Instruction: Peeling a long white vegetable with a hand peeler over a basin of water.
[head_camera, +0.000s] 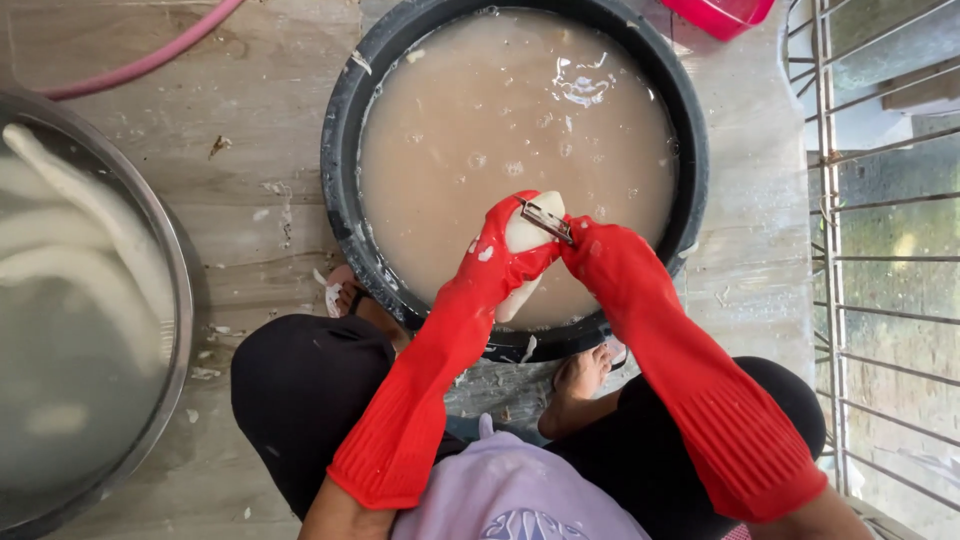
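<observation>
Left hand (505, 240) in long red glove, closed around a pale peeled root (527, 240), held just above the murky water in the black tub (340, 150). Right hand (590, 245) gripped shut on a metal peeler (545, 220), blade touching the root's far end. Judgement: keep strokes short and away from the left fingers, rotate the root between passes, stay over the tub so peelings drop in. Steel basin (180, 300) with white peeled pieces sits far left, well apart

Wet tiled floor (250, 150): black tub (340, 150), steel basin (180, 300), pink hose (150, 60) (peel scraps scattered).
</observation>
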